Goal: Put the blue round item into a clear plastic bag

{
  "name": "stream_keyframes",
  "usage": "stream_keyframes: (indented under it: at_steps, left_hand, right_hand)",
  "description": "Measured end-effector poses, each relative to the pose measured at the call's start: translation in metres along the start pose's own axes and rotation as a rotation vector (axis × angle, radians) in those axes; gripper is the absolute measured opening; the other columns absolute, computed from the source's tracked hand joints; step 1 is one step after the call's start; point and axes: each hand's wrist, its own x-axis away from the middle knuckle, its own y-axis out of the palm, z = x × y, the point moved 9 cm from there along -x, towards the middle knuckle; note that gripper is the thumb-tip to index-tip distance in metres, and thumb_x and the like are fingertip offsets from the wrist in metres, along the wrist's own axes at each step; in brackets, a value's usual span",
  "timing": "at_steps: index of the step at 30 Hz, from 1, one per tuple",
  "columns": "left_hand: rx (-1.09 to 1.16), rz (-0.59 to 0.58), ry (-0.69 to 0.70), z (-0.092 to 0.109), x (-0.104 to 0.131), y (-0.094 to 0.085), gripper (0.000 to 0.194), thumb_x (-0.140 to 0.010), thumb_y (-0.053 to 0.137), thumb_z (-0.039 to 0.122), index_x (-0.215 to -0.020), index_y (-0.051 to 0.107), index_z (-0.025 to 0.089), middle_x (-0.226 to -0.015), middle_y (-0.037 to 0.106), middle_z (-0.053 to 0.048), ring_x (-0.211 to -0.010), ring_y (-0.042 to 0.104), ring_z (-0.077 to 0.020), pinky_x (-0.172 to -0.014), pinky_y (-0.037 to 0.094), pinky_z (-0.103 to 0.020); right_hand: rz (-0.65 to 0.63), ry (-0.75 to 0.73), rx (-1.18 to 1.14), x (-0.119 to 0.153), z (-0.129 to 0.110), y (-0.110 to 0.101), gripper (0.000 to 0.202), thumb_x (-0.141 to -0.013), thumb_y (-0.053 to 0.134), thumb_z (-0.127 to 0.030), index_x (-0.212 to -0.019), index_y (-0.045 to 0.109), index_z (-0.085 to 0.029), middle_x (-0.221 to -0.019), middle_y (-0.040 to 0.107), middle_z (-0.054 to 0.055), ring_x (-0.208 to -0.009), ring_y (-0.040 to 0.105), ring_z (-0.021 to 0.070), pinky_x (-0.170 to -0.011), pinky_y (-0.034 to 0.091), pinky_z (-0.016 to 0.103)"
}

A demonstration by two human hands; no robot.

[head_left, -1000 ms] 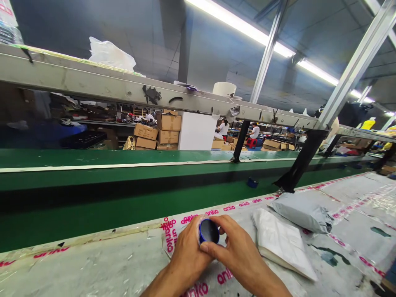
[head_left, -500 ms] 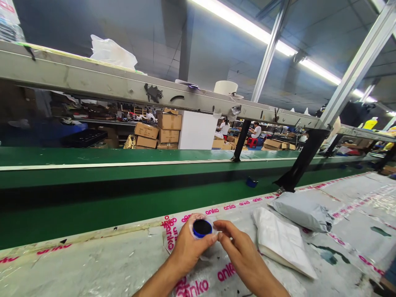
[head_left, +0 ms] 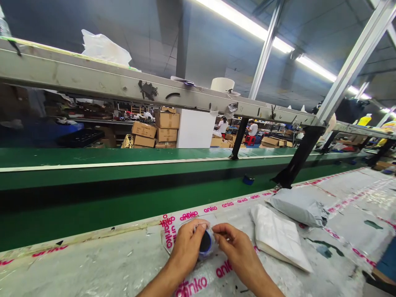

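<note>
Jar (head_left: 205, 243) lowered, tilted, blue rim, clear-wrapped

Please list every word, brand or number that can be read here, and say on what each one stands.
"anko": pink print repeated on the tape strips along the table, and on the clear plastic under the hands.
Cardboard boxes in the background: printing too small to read.
No other text is legible.

Round tin (head_left: 205, 243) on table (head_left: 93, 268), between left hand (head_left: 187, 247) and right hand (head_left: 239, 253). Flat packet (head_left: 278, 237) right of hands, stuffed bag (head_left: 297, 206) behind it. Conveyor belt (head_left: 123, 181) beyond table edge; cardboard boxes (head_left: 156, 132) farther back.
</note>
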Motion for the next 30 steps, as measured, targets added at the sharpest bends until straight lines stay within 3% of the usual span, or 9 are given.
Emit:
stream_keyframes:
  at_steps: [3,5,8,11,14,17,22,30]
  left_hand:
    - [-0.016,0.055,0.007,0.007,-0.001,-0.008,0.038,-0.092,0.053,0.050,-0.098,0.076,0.020,-0.103,0.075,-0.007,-0.107,0.063,-0.0292,-0.094,0.043,-0.036]
    - [-0.016,0.067,0.008,0.011,-0.002,-0.010,0.040,-0.093,0.053,0.052,-0.095,0.076,0.020,-0.096,0.075,-0.006,-0.105,0.064,-0.0298,-0.092,0.044,-0.036]
    - [-0.008,0.055,0.019,0.015,-0.003,-0.009,0.040,-0.093,0.054,0.053,-0.087,0.076,0.021,-0.086,0.074,-0.004,-0.097,0.066,-0.0283,-0.087,0.045,-0.034]
    - [0.001,0.049,0.021,0.017,-0.003,-0.009,0.040,-0.092,0.055,0.054,-0.082,0.076,0.021,-0.083,0.073,-0.004,-0.095,0.066,-0.0278,-0.084,0.046,-0.033]
    - [0.009,0.041,0.018,0.016,-0.003,-0.009,0.040,-0.090,0.056,0.054,-0.081,0.077,0.021,-0.082,0.073,-0.004,-0.095,0.065,-0.0283,-0.084,0.047,-0.034]
    - [0.029,0.027,0.010,0.017,-0.003,-0.010,0.038,-0.089,0.056,0.051,-0.088,0.079,0.021,-0.092,0.077,-0.005,-0.099,0.066,-0.0289,-0.089,0.047,-0.035]
    - [0.058,0.019,-0.012,0.019,-0.003,-0.009,0.040,-0.088,0.054,0.050,-0.090,0.079,0.020,-0.093,0.077,-0.006,-0.096,0.066,-0.0284,-0.090,0.045,-0.036]
    - [0.097,0.019,-0.025,0.019,-0.003,-0.007,0.039,-0.085,0.057,0.051,-0.084,0.077,0.018,-0.089,0.077,-0.007,-0.092,0.066,-0.0273,-0.086,0.046,-0.035]
  right_hand:
    - [0.128,-0.171,0.179,0.007,-0.019,-0.014,0.027,-0.094,0.043,-0.027,-0.097,0.069,-0.021,-0.099,0.071,0.008,-0.090,0.067,0.0245,-0.077,0.052,0.035]
    - [0.147,-0.328,0.260,0.016,-0.038,-0.016,0.028,-0.095,0.039,-0.019,-0.098,0.067,-0.022,-0.115,0.067,0.008,-0.107,0.064,0.0245,-0.088,0.052,0.037]
    - [0.034,-0.539,0.364,0.032,-0.060,-0.001,0.028,-0.094,0.046,-0.013,-0.113,0.063,-0.024,-0.127,0.060,0.009,-0.119,0.057,0.0249,-0.098,0.051,0.039]
    - [-0.033,-0.639,0.466,0.042,-0.068,0.013,0.031,-0.090,0.059,-0.010,-0.118,0.060,-0.024,-0.119,0.062,0.009,-0.109,0.059,0.0267,-0.090,0.053,0.040]
    - [-0.030,-0.600,0.496,0.039,-0.068,0.014,0.025,-0.089,0.056,-0.004,-0.104,0.062,-0.024,-0.108,0.064,0.006,-0.099,0.060,0.0245,-0.083,0.052,0.037]
    - [-0.076,-0.511,0.383,0.034,-0.069,0.012,0.022,-0.087,0.055,-0.002,-0.092,0.061,-0.022,-0.103,0.065,0.004,-0.097,0.061,0.0220,-0.083,0.051,0.034]
    - [-0.146,-0.390,0.368,0.032,-0.066,0.015,0.018,-0.083,0.059,-0.004,-0.084,0.063,-0.021,-0.083,0.067,0.000,-0.079,0.063,0.0186,-0.071,0.048,0.029]
    - [0.020,-0.374,0.196,0.036,-0.075,-0.010,0.001,-0.090,0.066,-0.024,-0.090,0.065,-0.024,-0.082,0.064,0.001,-0.074,0.061,0.0186,-0.066,0.049,0.028]
